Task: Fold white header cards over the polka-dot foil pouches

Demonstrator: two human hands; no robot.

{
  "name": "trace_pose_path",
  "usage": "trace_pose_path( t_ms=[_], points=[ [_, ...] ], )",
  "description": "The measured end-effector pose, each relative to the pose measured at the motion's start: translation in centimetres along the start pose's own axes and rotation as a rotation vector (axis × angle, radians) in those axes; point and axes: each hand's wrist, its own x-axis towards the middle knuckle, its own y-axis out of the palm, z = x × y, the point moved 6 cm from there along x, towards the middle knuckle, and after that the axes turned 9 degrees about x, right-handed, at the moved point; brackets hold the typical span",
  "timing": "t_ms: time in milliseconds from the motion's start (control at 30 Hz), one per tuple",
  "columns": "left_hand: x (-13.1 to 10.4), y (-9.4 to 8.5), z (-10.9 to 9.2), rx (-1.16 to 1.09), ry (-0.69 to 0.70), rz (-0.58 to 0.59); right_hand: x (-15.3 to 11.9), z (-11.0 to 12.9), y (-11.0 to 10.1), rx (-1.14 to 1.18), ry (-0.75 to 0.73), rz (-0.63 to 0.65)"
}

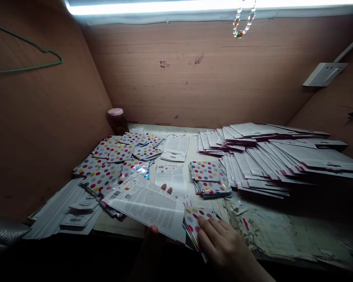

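Note:
My left hand [153, 232] is closed round a white printed paper sleeve [148, 205], thumb on the near edge and fingertips at the far edge. The sleeve is tilted, with small text and a barcode facing up. My right hand [223, 241] grips a folded polka-dot packet [192, 223] at the sleeve's right end. I cannot tell whether the packet's edge is inside the sleeve. Beyond the sleeve lies another printed sleeve [172, 176], partly covered. A small pile of polka-dot packets in clear wrap [206, 171] sits just beyond my right hand.
Polka-dot packets [120, 152] are heaped at the left, near a pink-lidded bottle [117, 121]. Barcode labels [78, 217] lie at the front left. Rows of white sleeves [261, 160] fill the right side. More sleeves [175, 148] lie at the back middle. Board walls enclose the table.

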Motion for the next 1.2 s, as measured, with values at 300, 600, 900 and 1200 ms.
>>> trace_pose_path(
  t_ms=[300, 600, 900, 1200],
  points=[
    [-6.2, 2.9, -0.7, -0.535, -0.147, 0.176, 1.3, 1.4, 1.3, -0.119, 0.15, -0.06],
    [-7.1, 3.6, -2.1, -0.663, -0.222, 0.064, 1.5, 1.2, 1.7, -0.065, 0.238, 0.049],
    [-6.8, 3.8, -1.9, -0.658, -0.247, 0.011, 1.0, 0.8, 1.0, 0.251, 0.396, 0.094],
    [-5.6, 3.7, -3.2, -0.775, -0.264, 0.239, -2.3, 2.2, 1.3, 0.52, 0.059, 0.105]
  ],
)
